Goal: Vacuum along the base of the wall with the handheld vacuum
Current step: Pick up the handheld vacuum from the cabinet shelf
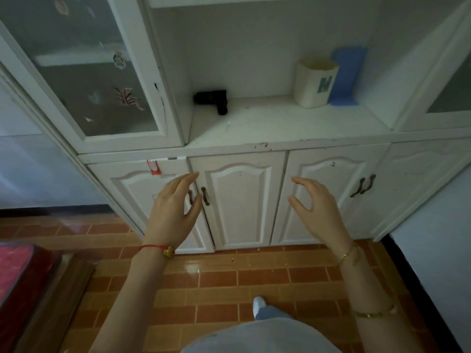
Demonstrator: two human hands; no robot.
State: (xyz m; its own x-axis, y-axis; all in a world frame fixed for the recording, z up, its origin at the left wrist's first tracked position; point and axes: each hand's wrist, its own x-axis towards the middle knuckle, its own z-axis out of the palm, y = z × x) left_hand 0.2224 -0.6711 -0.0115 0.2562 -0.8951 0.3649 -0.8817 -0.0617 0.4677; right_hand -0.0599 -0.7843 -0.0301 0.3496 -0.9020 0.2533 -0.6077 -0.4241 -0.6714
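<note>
A small black handheld vacuum [213, 99] lies on the white cabinet shelf [280, 123], at its back left. My left hand [173, 207] and my right hand [316, 207] hover in front of the lower cabinet doors, well below the vacuum, fingers relaxed and spread, holding nothing. The left hand sits just in front of a pair of door handles [205, 196] without gripping them. Small bits of debris [232, 259] lie on the brick-pattern floor [229, 284] along the cabinet base.
A white container [314, 82] and a blue object [348, 75] stand at the shelf's back right. A glass-door cabinet [84, 72] rises at left. A red-topped wooden piece [30, 284] stands at lower left. A dark skirting [420, 284] runs along the right wall. My foot [259, 303] is on the floor.
</note>
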